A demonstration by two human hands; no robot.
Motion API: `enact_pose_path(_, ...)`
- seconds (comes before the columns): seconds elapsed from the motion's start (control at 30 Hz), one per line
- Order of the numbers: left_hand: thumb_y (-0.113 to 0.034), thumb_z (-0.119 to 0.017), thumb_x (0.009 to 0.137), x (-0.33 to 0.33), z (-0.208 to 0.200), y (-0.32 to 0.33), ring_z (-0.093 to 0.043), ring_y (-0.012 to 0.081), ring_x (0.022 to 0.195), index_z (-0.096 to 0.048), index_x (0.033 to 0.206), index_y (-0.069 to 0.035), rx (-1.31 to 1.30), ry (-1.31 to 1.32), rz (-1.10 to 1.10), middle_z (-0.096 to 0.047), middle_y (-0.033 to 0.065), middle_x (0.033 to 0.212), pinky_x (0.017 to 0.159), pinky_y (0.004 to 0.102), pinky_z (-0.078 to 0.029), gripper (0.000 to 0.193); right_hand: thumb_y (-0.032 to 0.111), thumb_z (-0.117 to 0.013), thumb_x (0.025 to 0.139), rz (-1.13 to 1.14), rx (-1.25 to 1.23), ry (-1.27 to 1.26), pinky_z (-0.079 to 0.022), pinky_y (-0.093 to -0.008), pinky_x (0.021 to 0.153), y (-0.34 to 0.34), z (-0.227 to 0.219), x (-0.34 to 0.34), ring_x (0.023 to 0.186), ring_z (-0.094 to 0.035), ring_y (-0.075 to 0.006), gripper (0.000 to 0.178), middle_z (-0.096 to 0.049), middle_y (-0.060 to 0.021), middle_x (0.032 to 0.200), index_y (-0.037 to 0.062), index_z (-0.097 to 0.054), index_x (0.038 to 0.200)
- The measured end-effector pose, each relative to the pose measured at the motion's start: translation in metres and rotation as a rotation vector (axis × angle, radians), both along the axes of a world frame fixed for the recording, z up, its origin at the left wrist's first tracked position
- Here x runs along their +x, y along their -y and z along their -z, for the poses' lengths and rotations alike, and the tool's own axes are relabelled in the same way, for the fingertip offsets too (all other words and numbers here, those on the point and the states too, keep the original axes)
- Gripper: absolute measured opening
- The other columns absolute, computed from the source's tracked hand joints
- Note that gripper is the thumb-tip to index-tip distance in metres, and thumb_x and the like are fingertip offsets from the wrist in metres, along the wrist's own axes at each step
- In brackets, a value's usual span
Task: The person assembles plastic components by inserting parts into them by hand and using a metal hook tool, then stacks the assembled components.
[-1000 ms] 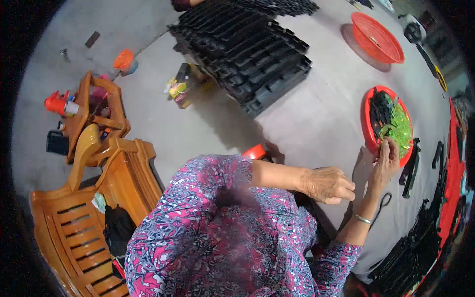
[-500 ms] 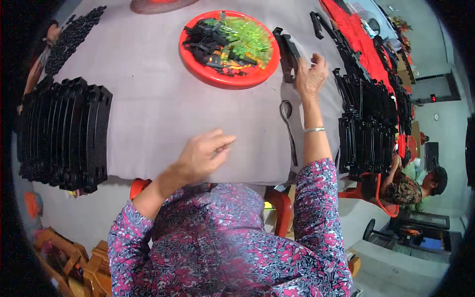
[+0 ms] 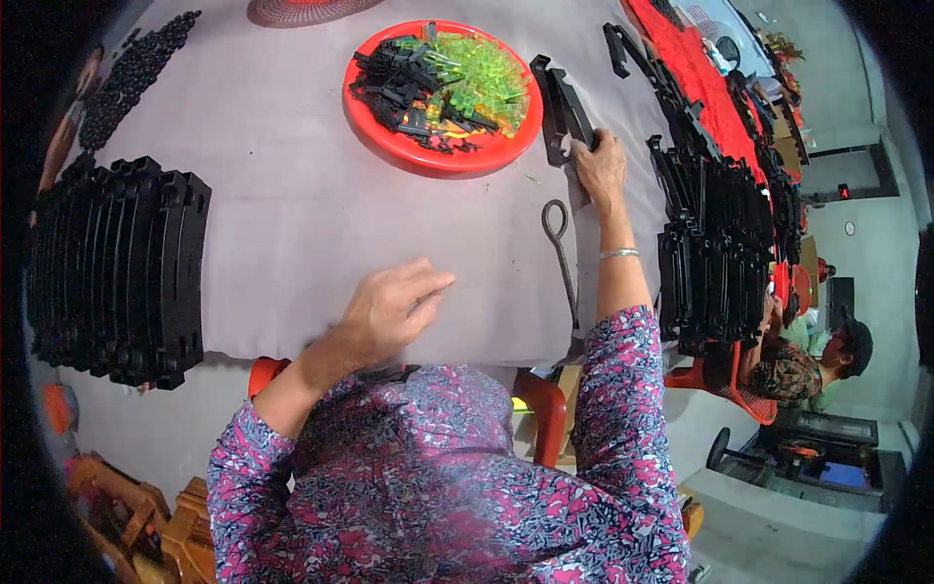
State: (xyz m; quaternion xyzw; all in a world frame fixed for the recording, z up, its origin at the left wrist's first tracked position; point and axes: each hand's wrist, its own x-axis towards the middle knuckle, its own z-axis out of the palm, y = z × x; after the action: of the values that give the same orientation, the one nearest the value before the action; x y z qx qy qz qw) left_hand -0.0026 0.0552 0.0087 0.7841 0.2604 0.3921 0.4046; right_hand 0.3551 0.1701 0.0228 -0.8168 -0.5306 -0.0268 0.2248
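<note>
At the right of the table my right hand has its fingers closed on the near end of a long black plastic strip, which lies on the cloth. A second black strip lies right beside it on the left. Over the table's front edge hovers my left hand, its fingers curled together and nothing visible in them. Between the hands, a dark metal rod with a looped end lies on the cloth. A red plate beyond holds small black pieces and clear yellow-green pieces.
Stacked black strips stand at the table's left edge; more strips are piled at the right, near a red cloth. Small black parts lie heaped at far left. Other people sit at the left and right.
My right hand has moved slightly down and closed on the near end of the black plastic strip. My left hand stays nearly where it was.
</note>
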Motion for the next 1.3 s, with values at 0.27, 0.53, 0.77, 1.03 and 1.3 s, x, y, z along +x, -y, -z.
enact_pose_path(0.27, 0.003, -0.065, 0.081, 0.000, 0.004, 0.003, -0.061, 0.0276, 0.074, -0.065, 0.104, 0.000, 0.020, -0.010, -0.003, -0.060, 0.0123, 0.084, 0.065, 0.0363, -0.050, 0.023, 0.027, -0.072, 0.074, -0.049, 0.359, -0.138, -0.049, -0.0427, 0.076, 0.029, -0.025, -0.008, 0.082, -0.061, -0.0339, 0.040, -0.062, -0.0192, 0.092, -0.0021, -0.065, 0.099)
enact_pose_path(0.53, 0.001, -0.074, 0.073, -0.019, -0.025, 0.003, -0.061, 0.0330, 0.090, -0.064, 0.114, -0.003, 0.172, 0.141, -0.379, -0.059, 0.0137, 0.102, 0.074, 0.0381, -0.051, 0.042, 0.009, -0.076, 0.069, -0.741, 0.260, 0.083, -0.048, -0.0396, 0.080, 0.104, -0.049, -0.131, 0.095, -0.056, -0.0311, 0.036, -0.059, -0.0131, 0.099, 0.0045, -0.060, 0.101)
enact_pose_path(0.77, -0.023, -0.077, 0.068, -0.036, -0.027, -0.015, -0.048, 0.0359, 0.122, -0.061, 0.122, -0.006, 0.352, -0.268, -0.388, -0.056, 0.0136, 0.120, 0.107, 0.0534, -0.030, 0.059, 0.012, -0.077, 0.069, -0.824, 0.160, 0.142, -0.043, -0.0397, 0.072, 0.149, -0.019, -0.170, 0.089, -0.054, -0.0287, 0.035, -0.060, -0.0062, 0.102, 0.0095, -0.059, 0.098)
enact_pose_path(1.03, -0.017, -0.074, 0.074, -0.045, -0.013, -0.013, -0.057, 0.0272, 0.109, -0.065, 0.112, -0.007, 0.313, -0.443, -0.307, -0.064, 0.0085, 0.105, 0.106, 0.0558, -0.031, 0.041, 0.002, -0.076, 0.068, -0.790, 0.154, -0.134, -0.047, -0.0412, 0.076, 0.160, -0.017, -0.163, 0.087, -0.056, -0.0314, 0.033, -0.061, -0.0122, 0.100, 0.0032, -0.059, 0.097)
enact_pose_path(1.3, -0.012, -0.072, 0.072, -0.041, -0.014, -0.010, -0.058, 0.0279, 0.101, -0.067, 0.106, -0.006, 0.346, -0.376, -0.262, -0.064, 0.0089, 0.099, 0.102, 0.0500, -0.036, 0.034, -0.001, -0.070, 0.075, -0.691, 0.212, -0.290, -0.050, -0.0331, 0.075, 0.147, -0.031, -0.148, 0.082, -0.061, -0.0231, 0.020, -0.063, -0.0125, 0.095, -0.0024, -0.064, 0.094)
